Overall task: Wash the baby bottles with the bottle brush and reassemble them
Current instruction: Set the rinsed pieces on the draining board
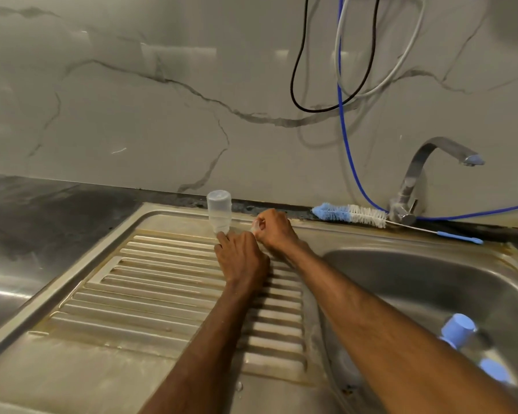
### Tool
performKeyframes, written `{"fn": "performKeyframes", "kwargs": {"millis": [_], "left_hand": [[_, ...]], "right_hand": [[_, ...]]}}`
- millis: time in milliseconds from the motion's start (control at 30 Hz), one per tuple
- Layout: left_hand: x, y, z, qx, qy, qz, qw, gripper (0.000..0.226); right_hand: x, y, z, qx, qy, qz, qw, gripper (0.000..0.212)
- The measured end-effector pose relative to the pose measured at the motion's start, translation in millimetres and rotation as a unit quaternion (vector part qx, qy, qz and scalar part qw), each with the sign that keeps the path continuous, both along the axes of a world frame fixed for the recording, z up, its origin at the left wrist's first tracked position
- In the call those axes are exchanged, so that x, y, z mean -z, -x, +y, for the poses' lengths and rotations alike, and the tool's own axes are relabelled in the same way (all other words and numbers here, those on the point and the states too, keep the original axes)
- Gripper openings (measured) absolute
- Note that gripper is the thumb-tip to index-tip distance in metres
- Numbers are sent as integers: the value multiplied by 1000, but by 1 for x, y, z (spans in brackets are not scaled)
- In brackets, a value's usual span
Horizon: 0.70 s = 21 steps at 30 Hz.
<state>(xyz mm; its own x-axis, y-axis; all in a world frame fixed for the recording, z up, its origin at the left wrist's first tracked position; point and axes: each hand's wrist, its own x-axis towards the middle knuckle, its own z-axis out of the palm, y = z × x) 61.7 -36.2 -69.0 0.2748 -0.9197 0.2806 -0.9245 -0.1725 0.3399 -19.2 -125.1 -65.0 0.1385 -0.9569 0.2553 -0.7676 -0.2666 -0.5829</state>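
A clear baby bottle (219,211) stands upside down at the back of the steel drainboard (150,282). My left hand (241,259) lies palm down just in front of it, one fingertip touching the bottle's lower end. What is under the palm is hidden. Right beside it, my right hand (275,231) pinches a small clear piece (256,227), which looks like a teat. The bottle brush (352,214), with blue and white bristles, lies on the back rim by the tap. A second bottle with a blue cap (461,331) lies in the sink basin (401,282).
The curved tap (413,180) stands at the back right, its spout over the basin. Black, white and blue cables (346,138) hang down the marble wall behind it. A dark counter (42,210) lies to the left of the drainboard.
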Motion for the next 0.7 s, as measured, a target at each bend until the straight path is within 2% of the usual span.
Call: {"fn": "performKeyframes", "kwargs": {"millis": [67,267,500,700], "left_hand": [[2,0,-1,-4,4,8,1000,17],[6,7,-4,-22,2,-4,1000,23],[1,7,-2,-22,-1,-42,999,18],[-13,28,9,33,17,-65,997,10]], "right_hand": [[3,-4,-5,-6,8,-7,1000,1],[9,-12,-16,-13,30,-22,999,21],[9,19,0,-10,64,-98,993,46],[1,105,45,11,97,-162,982,35]]}}
